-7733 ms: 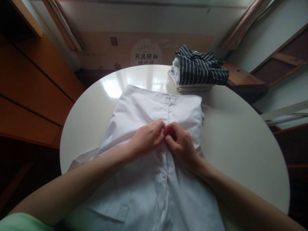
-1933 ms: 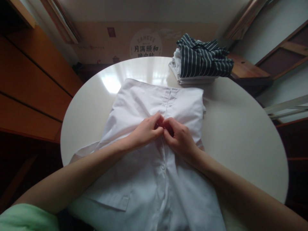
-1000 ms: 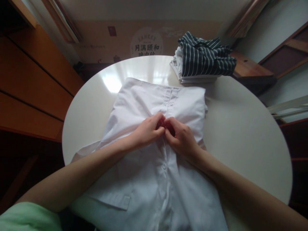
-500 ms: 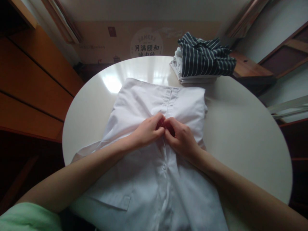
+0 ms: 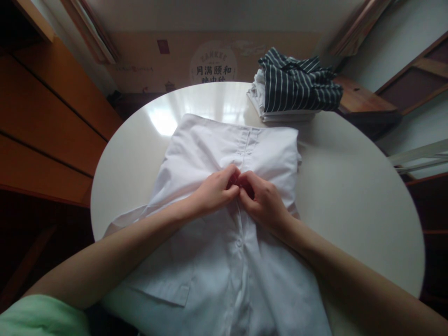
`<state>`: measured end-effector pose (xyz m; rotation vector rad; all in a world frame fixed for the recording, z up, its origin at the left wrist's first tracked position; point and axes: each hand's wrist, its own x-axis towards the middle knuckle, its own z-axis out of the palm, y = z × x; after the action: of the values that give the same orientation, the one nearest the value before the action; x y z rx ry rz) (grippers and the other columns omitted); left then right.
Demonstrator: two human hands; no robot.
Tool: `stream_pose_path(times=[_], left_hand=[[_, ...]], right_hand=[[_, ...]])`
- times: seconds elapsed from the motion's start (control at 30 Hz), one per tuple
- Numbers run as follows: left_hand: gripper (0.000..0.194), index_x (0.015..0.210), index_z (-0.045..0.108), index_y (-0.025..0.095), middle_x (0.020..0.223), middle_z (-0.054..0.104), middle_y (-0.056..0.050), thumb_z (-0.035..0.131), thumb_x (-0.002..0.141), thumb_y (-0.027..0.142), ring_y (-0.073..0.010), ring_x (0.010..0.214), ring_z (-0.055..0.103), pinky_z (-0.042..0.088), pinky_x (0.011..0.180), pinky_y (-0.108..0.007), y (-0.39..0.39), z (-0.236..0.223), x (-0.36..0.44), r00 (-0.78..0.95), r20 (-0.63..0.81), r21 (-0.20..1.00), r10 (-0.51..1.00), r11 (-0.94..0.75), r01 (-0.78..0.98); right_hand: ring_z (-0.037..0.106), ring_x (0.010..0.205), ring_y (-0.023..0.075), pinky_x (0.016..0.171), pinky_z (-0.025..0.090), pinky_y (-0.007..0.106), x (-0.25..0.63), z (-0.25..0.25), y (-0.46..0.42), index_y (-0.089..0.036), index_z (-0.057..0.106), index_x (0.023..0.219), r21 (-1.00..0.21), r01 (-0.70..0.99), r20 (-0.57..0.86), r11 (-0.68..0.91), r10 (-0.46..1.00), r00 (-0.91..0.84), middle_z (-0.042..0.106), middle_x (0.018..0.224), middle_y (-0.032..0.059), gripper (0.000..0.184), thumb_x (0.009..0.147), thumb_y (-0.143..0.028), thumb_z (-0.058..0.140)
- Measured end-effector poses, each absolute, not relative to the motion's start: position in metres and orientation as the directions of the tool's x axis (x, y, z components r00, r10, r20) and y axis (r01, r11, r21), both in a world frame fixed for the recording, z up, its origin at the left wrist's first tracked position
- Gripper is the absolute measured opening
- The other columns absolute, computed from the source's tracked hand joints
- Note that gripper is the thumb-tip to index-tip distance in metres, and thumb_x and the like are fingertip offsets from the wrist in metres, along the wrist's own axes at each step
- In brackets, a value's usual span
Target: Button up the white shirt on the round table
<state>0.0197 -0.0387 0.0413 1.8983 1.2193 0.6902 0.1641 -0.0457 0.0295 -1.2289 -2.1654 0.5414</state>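
**Both hands pinched at the shirt front, midway up the row of buttons**

The left hand point(image 5: 213, 191) and the right hand point(image 5: 262, 200) meet fingertip to fingertip over the middle seam of a white shirt point(image 5: 224, 261). Each hand is closed narrow, thumb against the fingers, nipping a small bit of the shirt's front edge between them. Whatever sits right at the fingertips is hidden by the fingers, so it cannot be told whether a button is halfway through its hole.

The shirt lies flat, front up, on a round white table point(image 5: 350, 186), its far edge pointing away from the person and the near part running off the bottom of the view. On the near side of the hands one button point(image 5: 239, 242) shows closed on the seam, and the two front edges lie together there. Beyond the hands the strip point(image 5: 248, 142) also lies shut and smooth up to the far edge. Judging by this, the seam is fastened on both sides of the hands and the spot under the fingers is what is left; the part hidden below the view cannot be judged. A chest pocket point(image 5: 168, 291) shows at the near left.

At the far right of the table sits a pile of folded clothes point(image 5: 297, 91), a dark striped piece on top, well apart from the shirt.
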Motion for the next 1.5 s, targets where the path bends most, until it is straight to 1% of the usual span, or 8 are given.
stream_pose_path(times=[0.47,0.73,0.9,1.5], left_hand=[[0.007,0.072,0.040,0.018,0.066,0.047,0.003,0.041,0.069,0.012,-0.0111,0.063,0.044,0.036,0.057,-0.023,-0.0393,0.0398,0.0195,0.400,0.056,0.806,0.915,-0.278,0.522],[0.006,0.073,0.039,0.019,0.067,0.047,0.003,0.041,0.071,0.013,-0.0117,0.063,0.045,0.036,0.058,-0.023,-0.0396,0.0365,0.0199,0.414,0.083,0.759,0.906,-0.327,0.563],[0.007,0.073,0.037,0.019,0.065,0.045,0.003,0.042,0.072,0.013,-0.0113,0.060,0.043,0.034,0.055,-0.023,-0.0400,0.0347,0.0201,0.409,0.086,0.732,0.909,-0.336,0.592],[0.007,0.074,0.036,0.019,0.066,0.044,0.003,0.041,0.073,0.013,-0.0114,0.060,0.043,0.034,0.057,-0.024,-0.0400,0.0349,0.0198,0.423,0.088,0.731,0.902,-0.347,0.588]], right_hand=[[0.049,0.058,0.0124,0.056,0.035,0.023,0.1644,0.0291,-0.0459,-0.017,0.050,0.077,-0.599,0.630,0.289,0.494,0.867,-0.405,0.056,0.067,0.0011,0.008,0.074,-0.015,0.044],[0.048,0.056,0.0122,0.054,0.034,0.023,0.1642,0.0285,-0.0459,-0.018,0.051,0.077,-0.579,0.650,0.289,0.492,0.869,-0.401,0.056,0.067,0.0010,0.008,0.073,-0.016,0.044],[0.048,0.057,0.0122,0.055,0.035,0.024,0.1642,0.0283,-0.0455,-0.018,0.049,0.078,-0.578,0.639,0.295,0.508,0.860,-0.416,0.055,0.067,0.0011,0.008,0.073,-0.015,0.044],[0.049,0.057,0.0125,0.056,0.035,0.024,0.1643,0.0281,-0.0455,-0.018,0.049,0.079,-0.578,0.639,0.290,0.507,0.860,-0.420,0.055,0.068,0.0010,0.008,0.073,-0.015,0.044]])
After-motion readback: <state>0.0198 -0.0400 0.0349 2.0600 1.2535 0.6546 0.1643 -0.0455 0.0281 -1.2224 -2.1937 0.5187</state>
